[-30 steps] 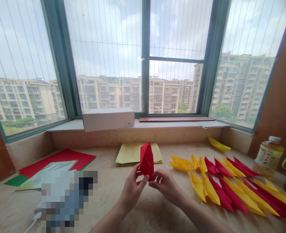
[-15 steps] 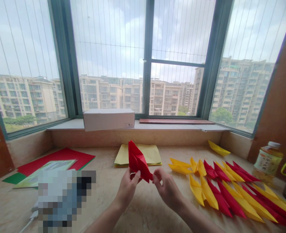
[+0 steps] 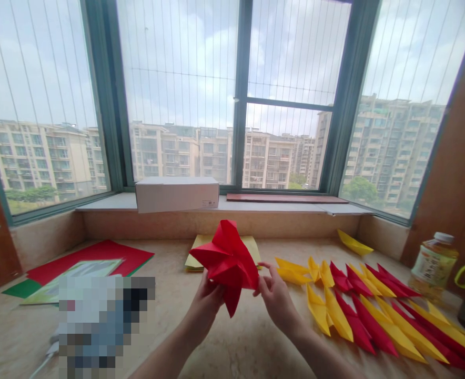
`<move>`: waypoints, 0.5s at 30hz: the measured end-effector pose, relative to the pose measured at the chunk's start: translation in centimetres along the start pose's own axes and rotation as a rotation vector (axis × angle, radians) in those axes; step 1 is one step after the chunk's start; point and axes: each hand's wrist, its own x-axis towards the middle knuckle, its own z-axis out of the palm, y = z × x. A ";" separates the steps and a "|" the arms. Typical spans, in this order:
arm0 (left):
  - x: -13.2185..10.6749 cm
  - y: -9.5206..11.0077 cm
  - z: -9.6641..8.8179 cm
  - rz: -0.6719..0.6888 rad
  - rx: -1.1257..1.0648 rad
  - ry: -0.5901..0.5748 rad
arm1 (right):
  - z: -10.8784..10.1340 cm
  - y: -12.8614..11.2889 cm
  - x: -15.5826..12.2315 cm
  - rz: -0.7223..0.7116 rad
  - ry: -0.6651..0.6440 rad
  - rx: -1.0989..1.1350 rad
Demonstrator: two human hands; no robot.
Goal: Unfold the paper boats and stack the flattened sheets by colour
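Both hands hold a partly folded red paper piece (image 3: 228, 263) up above the stone counter, in front of the window. My left hand (image 3: 204, 308) pinches its lower left side, and my right hand (image 3: 276, 298) pinches its right edge with finger and thumb. The paper is spread open into several pointed flaps. Behind it lies a stack of yellow sheets (image 3: 252, 245), mostly hidden by the red paper.
Rows of folded yellow and red paper boats (image 3: 374, 310) cover the counter at right. A bottle (image 3: 432, 266) stands at far right. Red and green sheets (image 3: 94, 258) lie at left beside a blurred patch. A white box (image 3: 176, 193) rests on the sill.
The red paper has been pulled open from a narrow upright shape into a wide, spread form. Both hands kept hold of it and moved apart a little.
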 end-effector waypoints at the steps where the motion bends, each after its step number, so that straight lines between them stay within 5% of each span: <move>1: 0.0 -0.2 0.0 0.003 0.003 -0.006 | 0.0 0.1 -0.1 -0.044 -0.006 -0.068; 9: 0.1 -1.2 0.1 -0.001 0.039 -0.062 | 0.5 0.7 -0.5 -0.283 -0.028 -0.273; 15: -0.7 -0.8 0.3 0.003 0.134 -0.163 | 0.9 -1.5 -1.3 -0.349 -0.165 -0.197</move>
